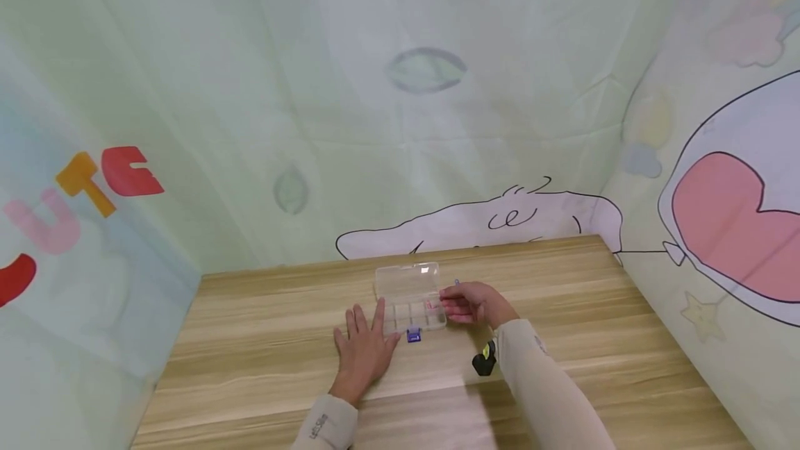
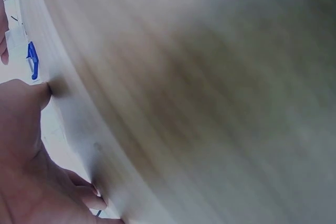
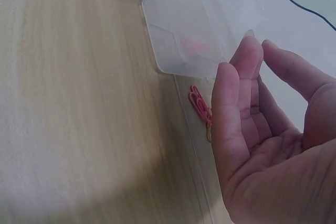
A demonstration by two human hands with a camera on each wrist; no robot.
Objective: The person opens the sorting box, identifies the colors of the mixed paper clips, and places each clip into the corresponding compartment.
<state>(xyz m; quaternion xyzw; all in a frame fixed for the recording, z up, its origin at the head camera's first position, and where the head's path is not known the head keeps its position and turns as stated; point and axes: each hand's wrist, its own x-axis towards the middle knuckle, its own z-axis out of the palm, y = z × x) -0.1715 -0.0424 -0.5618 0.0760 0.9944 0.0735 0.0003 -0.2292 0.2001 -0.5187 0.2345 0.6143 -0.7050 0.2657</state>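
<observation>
A clear plastic compartment box [image 1: 410,315] lies on the table with its lid [image 1: 407,282] raised at the back and a blue latch [image 1: 414,335] at its front. Something pink shows in its right-hand compartments. My left hand [image 1: 364,353] lies palm down with fingers spread, its thumb and forefinger at the box's left end. At the right end is my right hand [image 1: 476,303], fingers lightly bent and thumb tip near the forefinger, with nothing visible between them. In the right wrist view a pink paper clip [image 3: 198,102] and a yellowish one [image 3: 209,131] lie beside this hand, partly hidden by it.
A small blue piece [image 1: 457,282] shows just behind the right hand. The wood-grain table [image 1: 262,367] is bordered by printed cloth [image 1: 250,123] at the back and both sides. A black wrist device [image 1: 484,361] hangs by the right sleeve.
</observation>
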